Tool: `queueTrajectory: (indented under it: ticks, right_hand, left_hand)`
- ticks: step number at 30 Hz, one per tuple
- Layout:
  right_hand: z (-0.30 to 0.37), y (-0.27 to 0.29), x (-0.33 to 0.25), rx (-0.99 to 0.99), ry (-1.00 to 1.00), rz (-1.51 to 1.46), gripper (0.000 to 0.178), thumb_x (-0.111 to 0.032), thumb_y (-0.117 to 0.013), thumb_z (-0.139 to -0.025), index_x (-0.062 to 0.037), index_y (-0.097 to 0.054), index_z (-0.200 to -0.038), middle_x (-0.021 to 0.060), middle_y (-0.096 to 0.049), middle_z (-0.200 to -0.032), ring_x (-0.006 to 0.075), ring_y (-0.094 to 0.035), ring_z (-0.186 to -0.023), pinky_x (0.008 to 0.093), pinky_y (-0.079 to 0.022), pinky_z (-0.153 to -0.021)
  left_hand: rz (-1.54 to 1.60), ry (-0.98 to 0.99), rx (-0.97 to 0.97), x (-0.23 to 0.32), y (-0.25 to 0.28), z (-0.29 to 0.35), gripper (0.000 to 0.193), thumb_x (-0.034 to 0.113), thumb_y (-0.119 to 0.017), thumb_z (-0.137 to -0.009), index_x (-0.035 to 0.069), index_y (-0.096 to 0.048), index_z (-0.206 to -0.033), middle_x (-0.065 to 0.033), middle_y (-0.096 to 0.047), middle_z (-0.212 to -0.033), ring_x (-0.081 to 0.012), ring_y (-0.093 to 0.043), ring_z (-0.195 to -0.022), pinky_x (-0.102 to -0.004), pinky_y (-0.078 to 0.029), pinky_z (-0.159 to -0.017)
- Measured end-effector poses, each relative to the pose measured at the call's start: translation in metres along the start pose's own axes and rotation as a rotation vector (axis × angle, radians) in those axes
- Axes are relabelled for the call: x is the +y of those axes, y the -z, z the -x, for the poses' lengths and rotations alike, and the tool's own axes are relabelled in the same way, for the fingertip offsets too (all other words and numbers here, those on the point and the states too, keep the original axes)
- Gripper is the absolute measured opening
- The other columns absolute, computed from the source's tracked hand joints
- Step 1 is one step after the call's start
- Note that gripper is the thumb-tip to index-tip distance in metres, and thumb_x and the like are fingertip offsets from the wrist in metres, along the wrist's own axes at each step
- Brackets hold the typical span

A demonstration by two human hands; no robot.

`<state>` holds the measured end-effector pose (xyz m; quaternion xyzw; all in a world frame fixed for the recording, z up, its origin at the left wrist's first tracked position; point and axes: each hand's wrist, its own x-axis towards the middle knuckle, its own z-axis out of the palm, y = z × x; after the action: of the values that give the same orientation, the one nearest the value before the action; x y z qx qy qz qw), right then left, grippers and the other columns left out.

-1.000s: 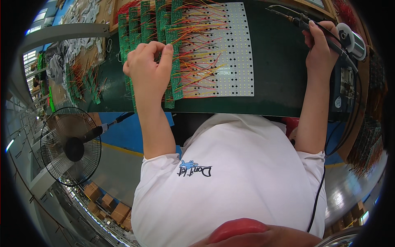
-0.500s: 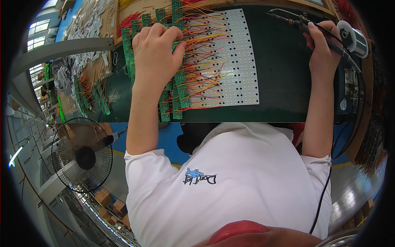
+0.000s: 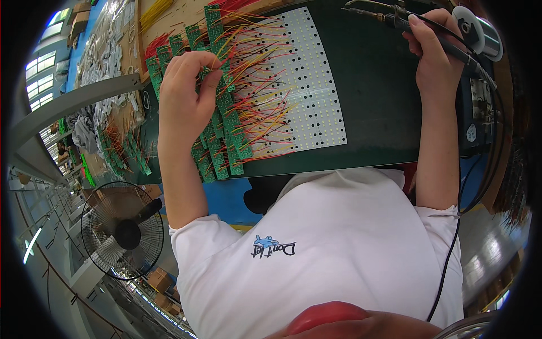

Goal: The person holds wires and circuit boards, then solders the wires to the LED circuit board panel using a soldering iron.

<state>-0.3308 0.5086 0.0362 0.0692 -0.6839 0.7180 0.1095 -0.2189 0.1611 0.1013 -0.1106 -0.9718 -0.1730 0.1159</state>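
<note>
A broad dark green surface (image 3: 375, 85) stretches across the upper part of the view, with a person in a short-sleeved white T-shirt (image 3: 350, 226) at its near edge, seen from above. On the surface lies the landmark, a flat rectangular white panel (image 3: 316, 96) dotted with small pale squares and round black spots. Well to the panel's left, on the person's side and off the surface, is a round black wire-cage fan (image 3: 127, 234). Directly left of the panel, long narrow green circuit boards (image 3: 231, 121) lie side by side in slanting rows.

The person's two hands are well apart, one on each side of the panel. The left hand (image 3: 189, 85) is over the boards to the panel's left, thumb and forefinger curled close together; whether they pinch anything, I cannot tell. The right hand (image 3: 440, 56), to the panel's right, is closed around a black-handled soldering iron (image 3: 395, 24), whose metal tip points left, near the panel's far right corner but apart from it. Right of the panel, just beyond that hand, is a white-rimmed spool of silvery wire (image 3: 486, 37). Thin red, yellow and black wires (image 3: 262, 113) fan out from the boards across the panel's left part.
</note>
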Motion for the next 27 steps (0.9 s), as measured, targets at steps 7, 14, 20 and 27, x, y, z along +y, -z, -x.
queueTrajectory:
  ticks: [7,14,20,27]
  right_hand:
    - [0.005,-0.010,-0.003,0.005,-0.010,-0.026,0.015,-0.008,-0.070,-0.086,-0.0070,-0.056,-0.082,0.0007,-0.057,-0.068,0.0065,-0.049,-0.054,0.0210,-0.041,-0.053]
    - [0.007,-0.005,0.000,-0.087,-0.027,-0.118,0.006,-0.003,-0.066,-0.088,-0.0012,-0.061,-0.092,0.0072,-0.063,-0.085,0.0111,-0.055,-0.066,0.0241,-0.047,-0.063]
    - [0.004,-0.006,0.002,-0.113,-0.090,-0.078,0.006,-0.002,-0.064,-0.088,0.0008,-0.059,-0.091,0.0099,-0.062,-0.081,0.0121,-0.053,-0.064,0.0241,-0.045,-0.062]
    - [-0.001,0.015,0.015,-0.130,-0.012,-0.051,0.010,-0.003,-0.061,-0.091,0.0055,-0.062,-0.096,0.0159,-0.066,-0.090,0.0172,-0.060,-0.070,0.0237,-0.044,-0.060]
  left_hand:
    - [0.166,-0.072,-0.164,0.011,-0.010,-0.027,0.015,0.002,-0.070,-0.085,0.006,-0.066,-0.099,-0.0073,-0.069,-0.090,-0.0249,-0.064,-0.079,-0.0353,-0.052,-0.071]
    - [0.189,0.037,-0.245,0.017,-0.019,-0.044,0.013,0.003,-0.070,-0.086,0.006,-0.067,-0.099,-0.0079,-0.069,-0.089,-0.0231,-0.064,-0.070,-0.0314,-0.052,-0.063]
    - [0.632,0.347,-0.034,-0.012,-0.011,-0.036,0.005,0.005,-0.063,-0.097,0.000,-0.063,-0.097,-0.0024,-0.061,-0.079,-0.0096,-0.055,-0.066,-0.0242,-0.045,-0.061]
    - [0.389,0.194,-0.270,-0.009,0.001,-0.039,0.014,0.014,-0.068,-0.094,0.002,-0.065,-0.100,0.0014,-0.049,-0.073,-0.0107,-0.041,-0.068,-0.0247,-0.033,-0.064]
